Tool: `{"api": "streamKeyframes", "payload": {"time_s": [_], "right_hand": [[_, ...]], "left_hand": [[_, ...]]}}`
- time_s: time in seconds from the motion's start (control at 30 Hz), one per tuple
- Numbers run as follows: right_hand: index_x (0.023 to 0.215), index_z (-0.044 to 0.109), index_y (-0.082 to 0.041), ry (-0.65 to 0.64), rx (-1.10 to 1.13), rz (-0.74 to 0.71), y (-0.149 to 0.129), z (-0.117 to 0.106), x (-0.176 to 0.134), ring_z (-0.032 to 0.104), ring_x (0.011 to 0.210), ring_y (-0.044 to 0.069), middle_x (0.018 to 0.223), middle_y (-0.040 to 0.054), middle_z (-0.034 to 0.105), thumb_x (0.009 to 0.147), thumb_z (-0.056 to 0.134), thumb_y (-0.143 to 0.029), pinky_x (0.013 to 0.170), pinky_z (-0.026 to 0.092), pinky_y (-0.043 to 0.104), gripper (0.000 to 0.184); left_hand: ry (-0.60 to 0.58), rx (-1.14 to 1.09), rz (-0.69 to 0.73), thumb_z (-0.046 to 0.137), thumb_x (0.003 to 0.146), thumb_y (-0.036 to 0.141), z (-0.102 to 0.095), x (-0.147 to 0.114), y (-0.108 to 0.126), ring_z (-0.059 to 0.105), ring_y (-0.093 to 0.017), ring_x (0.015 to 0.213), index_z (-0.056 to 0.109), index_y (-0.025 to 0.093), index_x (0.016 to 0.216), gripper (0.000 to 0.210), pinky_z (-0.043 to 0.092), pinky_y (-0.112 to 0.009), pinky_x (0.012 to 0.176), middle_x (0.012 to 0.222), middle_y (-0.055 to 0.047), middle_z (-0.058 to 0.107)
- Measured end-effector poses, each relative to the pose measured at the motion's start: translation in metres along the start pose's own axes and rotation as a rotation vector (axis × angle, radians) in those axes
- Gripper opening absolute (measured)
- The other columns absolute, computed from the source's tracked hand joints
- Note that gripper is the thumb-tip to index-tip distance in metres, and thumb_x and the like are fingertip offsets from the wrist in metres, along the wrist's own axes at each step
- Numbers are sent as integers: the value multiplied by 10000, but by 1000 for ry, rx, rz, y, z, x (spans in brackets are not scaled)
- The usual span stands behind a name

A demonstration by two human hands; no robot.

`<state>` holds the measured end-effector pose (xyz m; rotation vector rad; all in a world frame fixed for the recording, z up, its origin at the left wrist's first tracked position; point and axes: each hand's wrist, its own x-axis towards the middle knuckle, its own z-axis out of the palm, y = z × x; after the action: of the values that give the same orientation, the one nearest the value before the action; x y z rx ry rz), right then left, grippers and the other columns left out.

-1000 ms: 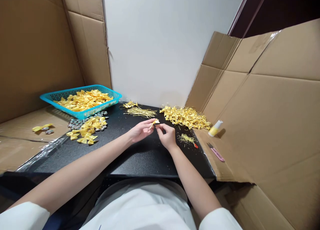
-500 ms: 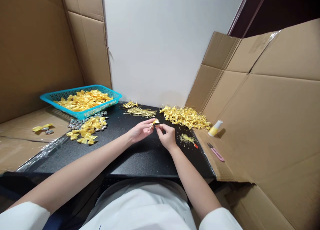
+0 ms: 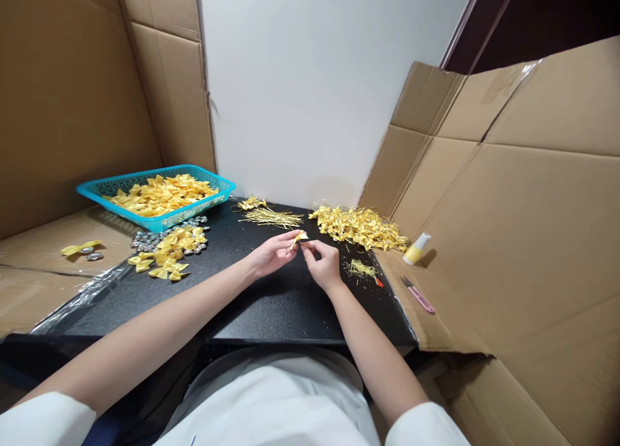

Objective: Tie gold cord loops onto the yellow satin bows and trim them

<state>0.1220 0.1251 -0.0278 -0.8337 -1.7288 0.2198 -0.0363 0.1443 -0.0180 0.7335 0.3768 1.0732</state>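
Over the middle of the black tabletop point(image 3: 232, 304), my left hand point(image 3: 271, 255) holds a small yellow ribbon bow point(image 3: 297, 238) between thumb and fingertips. My right hand point(image 3: 323, 263) is closed in a pinch right beside the bow's right end. Whatever lies between its fingertips is too small to make out. Just beyond the hands is a bundle of thin gold ties point(image 3: 274, 217). Loose yellow bows point(image 3: 169, 267) and silvery round pieces point(image 3: 145, 241) lie left of my left forearm.
A blue basket point(image 3: 186, 218) full of yellow bows stands at the back left. On the right are a heap of gold-tied bows point(image 3: 361, 228), yellow thread scraps point(image 3: 361, 267), a thread spool point(image 3: 417, 249) and pink thread snips point(image 3: 419, 295). Cardboard walls point(image 3: 527, 239) flank the table.
Hardly anything differs. Both hands stay together at the bow in nearly the same pose, and the view has shifted very slightly.
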Motion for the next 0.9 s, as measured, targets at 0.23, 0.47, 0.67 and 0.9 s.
{"api": "streamKeyframes", "payload": {"time_s": [0.23, 0.47, 0.67, 0.9], "right_hand": [[796, 722, -185, -6, -7, 11, 3, 1, -1, 573, 560, 138, 695, 35, 702, 830, 545, -254, 572, 462, 253, 193], [786, 724, -183, -5, -4, -3, 4, 1, 0, 557, 537, 131, 693, 40, 704, 836, 554, -250, 540, 440, 247, 189], [770, 720, -189, -8, 9, 8, 4, 0, 0, 561, 551, 133, 680, 33, 695, 840, 570, -284, 558, 449, 247, 191], [793, 726, -194, -3, 62, 33, 5, 2, -1, 591, 590, 145, 712, 38, 712, 836, 583, -287, 598, 476, 256, 176]], "left_hand": [[5, 8, -4, 632, 707, -40, -1, 1, 0, 625, -76, 649, 681, 96, 951, 283, 509, -139, 620, 808, -54, 691], [5, 28, -18, 642, 694, -43, -2, 0, -2, 601, -64, 619, 695, 84, 953, 293, 496, -133, 601, 828, -60, 695], [-14, 52, -15, 664, 685, -35, -8, 2, -4, 597, -63, 618, 702, 92, 959, 304, 490, -136, 591, 856, -72, 704], [2, 62, -3, 665, 675, -46, -7, 3, -5, 608, -67, 639, 716, 100, 928, 297, 491, -139, 597, 906, -81, 720]]}}
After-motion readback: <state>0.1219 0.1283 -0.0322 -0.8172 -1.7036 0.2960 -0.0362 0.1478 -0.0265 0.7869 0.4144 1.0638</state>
